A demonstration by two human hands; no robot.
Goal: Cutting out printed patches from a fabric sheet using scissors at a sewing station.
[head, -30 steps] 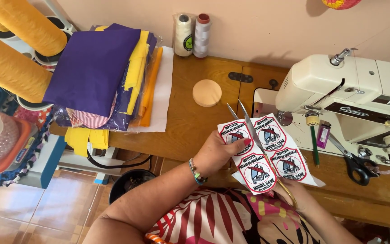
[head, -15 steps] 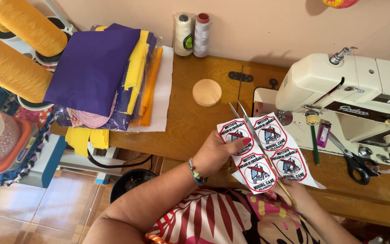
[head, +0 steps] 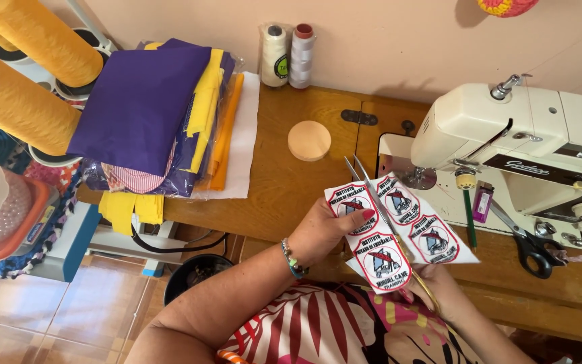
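My left hand (head: pixel 325 232) grips the left edge of a white sheet (head: pixel 399 226) printed with several red, black and blue shield badges, held above the wooden table (head: pixel 277 195). My right hand (head: pixel 442 286), mostly hidden under the sheet, holds gold-handled scissors (head: pixel 362 178). Their blades run up through the middle of the sheet between two columns of badges, with the tips slightly apart past its top edge.
A white sewing machine (head: pixel 527 128) stands to the right, with black-handled scissors (head: pixel 530 246), a green pencil (head: pixel 469 216) and a purple lighter (head: pixel 483 201) on its bed. A wooden disc (head: pixel 309 140), two thread spools (head: pixel 287 55), stacked purple and yellow fabric (head: pixel 149 114) and yellow thread cones (head: pixel 35 67) lie to the left.
The sheet and scissors have shifted slightly, and the blades sit a little further along the sheet. Both hands keep their hold.
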